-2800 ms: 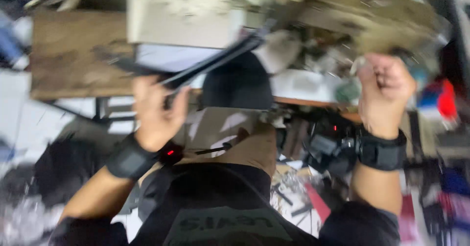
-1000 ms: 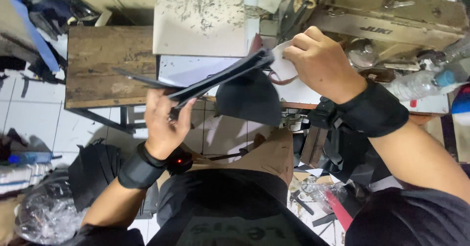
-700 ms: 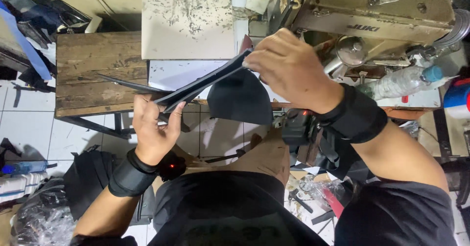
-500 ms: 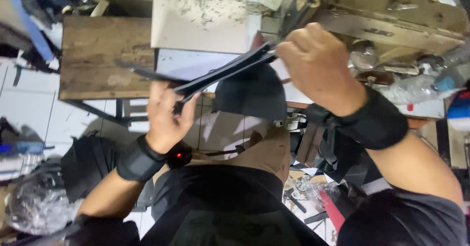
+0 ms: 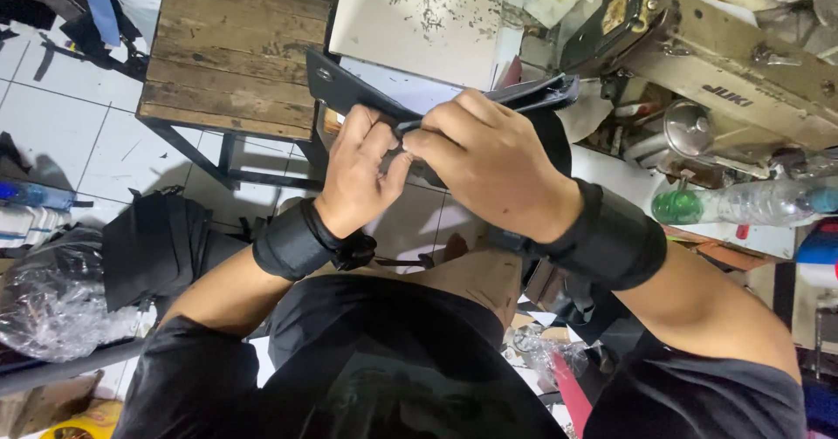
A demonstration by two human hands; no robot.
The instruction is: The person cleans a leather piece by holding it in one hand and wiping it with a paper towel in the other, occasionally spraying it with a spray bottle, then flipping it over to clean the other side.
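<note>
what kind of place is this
Most likely a small sewing or leather-goods workshop. An industrial sewing machine sits on a cluttered bench, both hands, left hand and right hand, grip a black panel, and black fabric pieces lie piled nearby.

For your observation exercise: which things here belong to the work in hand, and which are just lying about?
In hand: left hand and right hand gripping the black flat piece.

Lying about: wooden stool, sewing machine, plastic bottle, clear plastic bag.

A wooden stool (image 5: pixel 231 51) stands left of the sewing machine (image 5: pixel 733 64). A bottle (image 5: pixel 742 202) lies below the machine, and a plastic bag (image 5: pixel 52 308) sits on the floor (image 5: pixel 61 116) far left.
</note>
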